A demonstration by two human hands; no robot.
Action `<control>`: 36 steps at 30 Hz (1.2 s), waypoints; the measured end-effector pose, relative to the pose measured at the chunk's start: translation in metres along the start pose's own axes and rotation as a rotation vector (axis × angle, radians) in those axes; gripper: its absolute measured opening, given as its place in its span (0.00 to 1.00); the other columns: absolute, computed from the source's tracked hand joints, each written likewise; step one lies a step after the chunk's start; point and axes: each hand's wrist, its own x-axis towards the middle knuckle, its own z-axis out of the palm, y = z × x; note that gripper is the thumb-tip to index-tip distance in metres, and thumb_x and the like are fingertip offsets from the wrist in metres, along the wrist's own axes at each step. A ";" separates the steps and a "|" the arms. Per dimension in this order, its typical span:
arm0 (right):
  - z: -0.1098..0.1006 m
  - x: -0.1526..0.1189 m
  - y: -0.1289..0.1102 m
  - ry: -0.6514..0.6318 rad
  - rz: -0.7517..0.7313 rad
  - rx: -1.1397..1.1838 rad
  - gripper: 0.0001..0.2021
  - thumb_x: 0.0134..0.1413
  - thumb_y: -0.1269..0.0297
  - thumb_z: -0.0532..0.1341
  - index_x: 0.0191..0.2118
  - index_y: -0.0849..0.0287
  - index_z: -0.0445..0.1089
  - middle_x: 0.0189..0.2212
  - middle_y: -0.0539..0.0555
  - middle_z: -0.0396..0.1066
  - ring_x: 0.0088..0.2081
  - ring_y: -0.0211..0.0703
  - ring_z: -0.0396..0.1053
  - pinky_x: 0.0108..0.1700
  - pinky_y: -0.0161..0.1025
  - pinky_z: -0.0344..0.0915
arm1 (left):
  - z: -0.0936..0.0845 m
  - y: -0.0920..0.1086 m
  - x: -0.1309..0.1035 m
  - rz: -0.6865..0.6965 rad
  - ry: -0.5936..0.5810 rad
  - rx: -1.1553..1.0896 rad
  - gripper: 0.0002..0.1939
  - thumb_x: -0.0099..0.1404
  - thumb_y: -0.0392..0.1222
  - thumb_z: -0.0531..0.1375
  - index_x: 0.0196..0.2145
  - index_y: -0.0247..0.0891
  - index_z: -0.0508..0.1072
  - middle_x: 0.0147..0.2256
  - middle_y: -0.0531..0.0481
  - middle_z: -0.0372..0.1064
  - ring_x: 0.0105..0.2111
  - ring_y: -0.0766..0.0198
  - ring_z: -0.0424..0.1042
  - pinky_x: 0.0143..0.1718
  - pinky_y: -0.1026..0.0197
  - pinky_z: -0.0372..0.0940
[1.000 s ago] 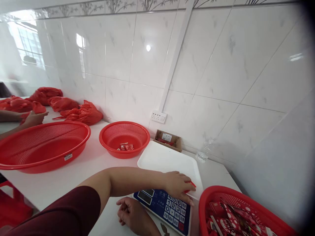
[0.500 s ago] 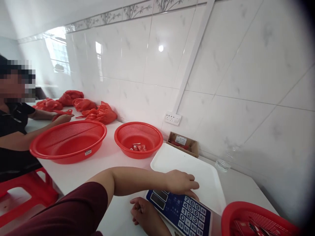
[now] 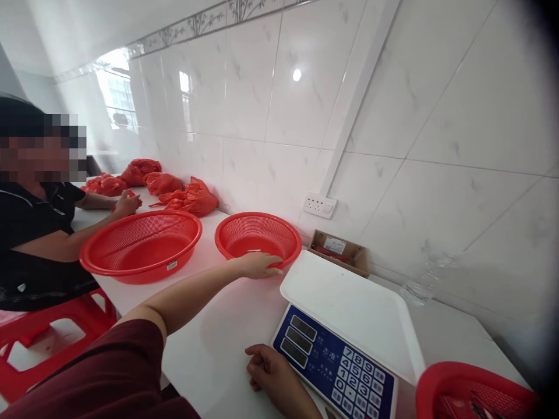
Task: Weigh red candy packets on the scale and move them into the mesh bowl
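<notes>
My left hand is over the near rim of the middle red mesh basket, palm down, fingers stretched to the right. It hides most of the basket's inside; only a bit of a small packet shows above it. I see nothing held in it. My right hand rests on the white table beside a digital scale. Its index finger points out, the other fingers are loosely bent, and nothing shows in them. The scale has a blue keypad panel and a bare white weighing tray.
A larger red basket stands to the left. Another red basket, with red packets, is at the lower right. By the wall are a cardboard box, a clear plastic bottle and several red bags. A co-worker sits at the left.
My left hand has moved left from above the scale's tray to the middle basket. My right hand stays beside the scale, its index finger now straighter. The view has shifted slightly.
</notes>
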 end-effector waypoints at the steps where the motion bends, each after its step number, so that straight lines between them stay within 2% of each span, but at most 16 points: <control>1: 0.000 -0.001 -0.002 -0.004 0.001 -0.008 0.17 0.43 0.57 0.62 0.40 0.60 0.67 0.25 0.46 0.63 0.24 0.34 0.65 0.29 0.35 0.62 | 0.002 -0.004 -0.005 -0.017 -0.011 0.002 0.27 0.63 0.61 0.47 0.55 0.48 0.62 0.52 0.48 0.65 0.48 0.52 0.66 0.43 0.58 0.59; 6: 0.001 -0.001 -0.009 0.046 0.031 -0.028 0.16 0.43 0.60 0.62 0.40 0.60 0.68 0.27 0.46 0.63 0.23 0.33 0.66 0.27 0.34 0.63 | 0.005 -0.023 -0.024 -0.089 0.040 0.033 0.26 0.66 0.58 0.43 0.54 0.44 0.65 0.52 0.45 0.65 0.51 0.49 0.64 0.43 0.55 0.60; 10: 0.003 -0.003 -0.015 0.103 0.061 -0.065 0.15 0.45 0.67 0.59 0.43 0.60 0.69 0.27 0.47 0.64 0.23 0.32 0.66 0.27 0.33 0.63 | 0.007 -0.027 -0.032 -0.051 0.146 0.042 0.24 0.66 0.54 0.46 0.53 0.39 0.65 0.52 0.41 0.65 0.51 0.48 0.64 0.49 0.50 0.58; 11: 0.002 -0.006 -0.017 0.119 0.043 -0.109 0.15 0.46 0.69 0.58 0.43 0.60 0.70 0.27 0.47 0.66 0.24 0.33 0.66 0.28 0.33 0.63 | 0.011 -0.024 -0.034 -0.031 0.221 0.027 0.24 0.66 0.53 0.45 0.52 0.38 0.65 0.51 0.41 0.66 0.51 0.50 0.63 0.51 0.50 0.56; 12: 0.001 -0.010 -0.020 0.142 0.011 -0.175 0.16 0.46 0.69 0.58 0.44 0.59 0.71 0.27 0.48 0.67 0.26 0.34 0.67 0.30 0.33 0.64 | 0.017 -0.019 -0.037 -0.001 0.352 -0.026 0.22 0.66 0.52 0.46 0.50 0.38 0.67 0.48 0.41 0.68 0.50 0.51 0.64 0.51 0.52 0.57; 14: -0.003 -0.026 -0.028 0.205 -0.072 -0.354 0.16 0.47 0.69 0.58 0.44 0.57 0.72 0.30 0.51 0.72 0.32 0.37 0.69 0.37 0.34 0.64 | 0.033 -0.003 -0.044 0.081 0.513 -0.186 0.20 0.64 0.53 0.48 0.42 0.37 0.70 0.42 0.42 0.71 0.44 0.54 0.68 0.46 0.55 0.61; 15: -0.005 -0.038 -0.034 0.242 -0.107 -0.440 0.16 0.48 0.69 0.58 0.45 0.56 0.72 0.33 0.52 0.73 0.35 0.39 0.69 0.40 0.35 0.64 | 0.042 0.008 -0.049 0.134 0.480 -0.292 0.19 0.64 0.53 0.49 0.39 0.37 0.70 0.38 0.44 0.71 0.39 0.57 0.69 0.42 0.58 0.62; 16: -0.008 -0.052 -0.040 0.278 -0.121 -0.509 0.16 0.48 0.68 0.58 0.45 0.56 0.72 0.35 0.53 0.74 0.37 0.40 0.70 0.42 0.36 0.64 | 0.051 0.021 -0.053 0.173 0.391 -0.411 0.17 0.63 0.53 0.50 0.38 0.37 0.70 0.35 0.45 0.71 0.35 0.60 0.70 0.38 0.61 0.63; 18: -0.014 -0.086 -0.056 0.357 -0.094 -0.544 0.16 0.49 0.68 0.58 0.46 0.56 0.72 0.38 0.54 0.74 0.37 0.41 0.70 0.42 0.36 0.65 | 0.070 0.048 -0.062 0.235 0.143 -0.637 0.16 0.63 0.52 0.51 0.36 0.37 0.70 0.31 0.48 0.70 0.31 0.63 0.68 0.34 0.63 0.63; 20: -0.023 -0.126 -0.072 0.472 0.003 -0.494 0.16 0.51 0.65 0.57 0.46 0.56 0.71 0.39 0.54 0.73 0.39 0.41 0.70 0.43 0.36 0.65 | 0.086 0.073 -0.068 0.239 -0.122 -0.862 0.17 0.63 0.53 0.52 0.32 0.37 0.70 0.28 0.50 0.67 0.29 0.65 0.67 0.32 0.64 0.61; 22: -0.035 -0.165 -0.084 0.622 0.085 -0.479 0.15 0.54 0.61 0.55 0.47 0.54 0.70 0.41 0.54 0.73 0.42 0.43 0.70 0.43 0.38 0.66 | 0.102 0.094 -0.072 0.164 -0.407 -1.135 0.17 0.61 0.55 0.55 0.31 0.36 0.68 0.26 0.51 0.65 0.27 0.67 0.65 0.30 0.64 0.60; 24: -0.050 -0.201 -0.087 0.792 0.148 -0.515 0.17 0.54 0.56 0.55 0.48 0.53 0.69 0.44 0.55 0.72 0.45 0.45 0.69 0.48 0.41 0.64 | 0.116 0.109 -0.077 0.046 -0.661 -1.391 0.18 0.59 0.55 0.57 0.33 0.36 0.66 0.26 0.52 0.65 0.25 0.69 0.65 0.28 0.65 0.59; 27: -0.072 -0.245 -0.074 1.031 0.273 -0.535 0.20 0.53 0.51 0.55 0.49 0.52 0.68 0.45 0.56 0.72 0.47 0.49 0.68 0.49 0.45 0.65 | 0.135 0.119 -0.086 -0.093 -0.932 -1.613 0.18 0.58 0.54 0.59 0.35 0.35 0.66 0.28 0.50 0.66 0.25 0.69 0.65 0.26 0.65 0.59; 29: -0.084 -0.263 -0.062 1.093 0.345 -0.499 0.22 0.51 0.51 0.55 0.50 0.54 0.67 0.46 0.57 0.72 0.49 0.50 0.67 0.50 0.45 0.65 | 0.144 0.119 -0.091 -0.109 -1.039 -1.648 0.19 0.56 0.52 0.61 0.36 0.34 0.66 0.28 0.49 0.67 0.25 0.68 0.66 0.27 0.64 0.60; 31: -0.090 -0.271 -0.053 1.038 0.417 -0.495 0.24 0.50 0.52 0.56 0.52 0.54 0.66 0.51 0.55 0.69 0.53 0.51 0.64 0.54 0.45 0.62 | 0.149 0.116 -0.093 -0.092 -1.093 -1.659 0.19 0.55 0.50 0.64 0.37 0.33 0.66 0.29 0.48 0.68 0.25 0.68 0.67 0.30 0.62 0.60; 36: -0.097 -0.254 -0.054 0.896 0.538 -0.672 0.28 0.47 0.64 0.56 0.58 0.53 0.61 0.59 0.52 0.59 0.59 0.50 0.56 0.59 0.45 0.54 | 0.153 0.108 -0.089 -0.091 -1.062 -1.715 0.18 0.55 0.48 0.64 0.37 0.33 0.66 0.30 0.48 0.68 0.26 0.69 0.68 0.32 0.62 0.59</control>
